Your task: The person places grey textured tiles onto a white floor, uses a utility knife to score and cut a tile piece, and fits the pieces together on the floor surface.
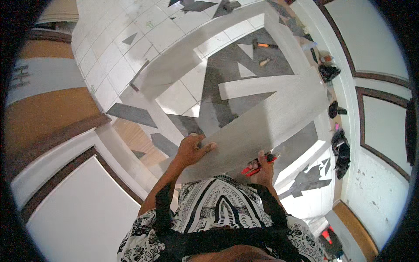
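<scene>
A long light-grey panel [244,120] runs slantwise in front of me, part of a large angular frame. My left hand [193,150] grips its far edge at the left end, thumb lying on the top face and fingers curled over the edge. Close to the panel's near edge, my right hand [262,171] is closed around red-handled pliers [251,169], their dark head pointing right. The exact kind of jaws is hard to make out.
Dark grey sheet [218,83] lies inside the frame, with a hammer [265,45] and a small pale-handled tool [264,62] on it. Cut scraps [310,179] litter the white tiles at right. Black bags [340,146] line the right wall; a white door [83,209] stands at left.
</scene>
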